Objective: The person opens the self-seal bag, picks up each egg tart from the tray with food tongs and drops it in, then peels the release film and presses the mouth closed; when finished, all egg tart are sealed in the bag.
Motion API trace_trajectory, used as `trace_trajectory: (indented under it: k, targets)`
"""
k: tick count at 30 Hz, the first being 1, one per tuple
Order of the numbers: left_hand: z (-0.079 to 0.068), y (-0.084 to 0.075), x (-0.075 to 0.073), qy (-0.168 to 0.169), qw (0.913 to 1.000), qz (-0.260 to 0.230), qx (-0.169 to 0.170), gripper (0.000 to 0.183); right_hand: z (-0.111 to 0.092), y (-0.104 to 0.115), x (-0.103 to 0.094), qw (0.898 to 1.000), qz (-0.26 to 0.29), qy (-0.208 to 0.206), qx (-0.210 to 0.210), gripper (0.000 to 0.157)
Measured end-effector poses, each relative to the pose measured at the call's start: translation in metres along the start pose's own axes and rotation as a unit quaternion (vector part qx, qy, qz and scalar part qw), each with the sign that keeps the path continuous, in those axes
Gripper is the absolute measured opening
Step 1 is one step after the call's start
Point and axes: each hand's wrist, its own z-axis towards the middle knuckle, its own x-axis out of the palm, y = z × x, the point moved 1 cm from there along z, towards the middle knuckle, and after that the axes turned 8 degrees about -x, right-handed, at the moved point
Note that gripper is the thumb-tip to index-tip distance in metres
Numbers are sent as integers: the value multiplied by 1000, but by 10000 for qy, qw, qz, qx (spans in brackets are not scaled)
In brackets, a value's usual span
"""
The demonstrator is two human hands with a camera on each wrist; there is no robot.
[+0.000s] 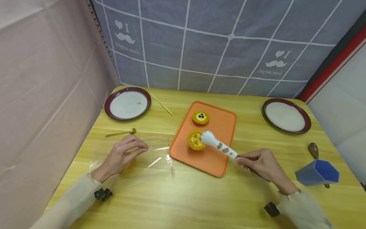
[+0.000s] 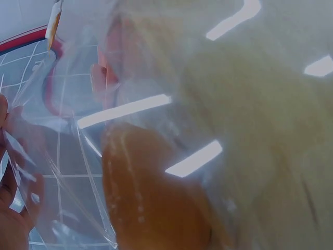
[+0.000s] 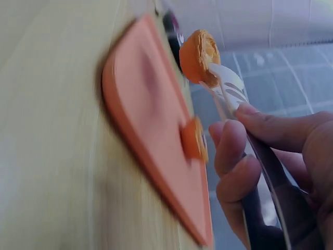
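My right hand (image 1: 264, 165) grips white paw-tipped tongs (image 1: 219, 146) with dark handles. Their tips pinch a tart with yellow-orange topping (image 1: 195, 141), which the right wrist view shows raised off the orange tray (image 1: 210, 163). A second tart (image 1: 200, 117), topped with dark berries, sits on the tray's far part. To the left, my left hand (image 1: 124, 154) pinches a clear plastic bag (image 1: 160, 162) between thumb and fingers. An orange-brown item (image 2: 156, 192) shows through the plastic in the left wrist view; its kind is unclear.
A red-rimmed plate (image 1: 128, 106) with a small crumb stands back left, near a thin wooden stick (image 1: 162, 105) and a gold spoon (image 1: 121, 133). Another plate (image 1: 286, 116) is back right. At right, a blue cup (image 1: 310, 175) lies beside a brown spoon (image 1: 313, 149).
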Motion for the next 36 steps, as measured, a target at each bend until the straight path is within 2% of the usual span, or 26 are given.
trace_trajectory:
  k: [3, 8, 16, 20, 28, 31, 36]
  targets:
    - [1, 0, 1, -26, 10000, -54, 31, 33, 6, 12, 14, 9993, 259, 249, -82, 32]
    - [2, 0, 3, -96, 9998, -132, 84, 36, 16, 29, 39, 9965, 357, 639, -394, 27]
    - [1, -1, 5, -67, 9999, -87, 114, 32, 31, 43, 65, 9945, 298, 850, -537, 21]
    - [2, -1, 4, -78, 9998, -104, 159, 33, 33, 44, 67, 9946, 214, 780, -650, 22]
    - [3, -1, 2, -82, 9998, -154, 97, 35, 29, 36, 59, 9977, 44, 531, -415, 24]
    - [2, -2, 1, -67, 9998, -182, 0, 36, 26, 33, 56, 9981, 71, 538, -308, 23]
    - [1, -2, 1, -111, 9997, -209, -38, 35, 23, 36, 57, 9965, 60, 674, -481, 21]
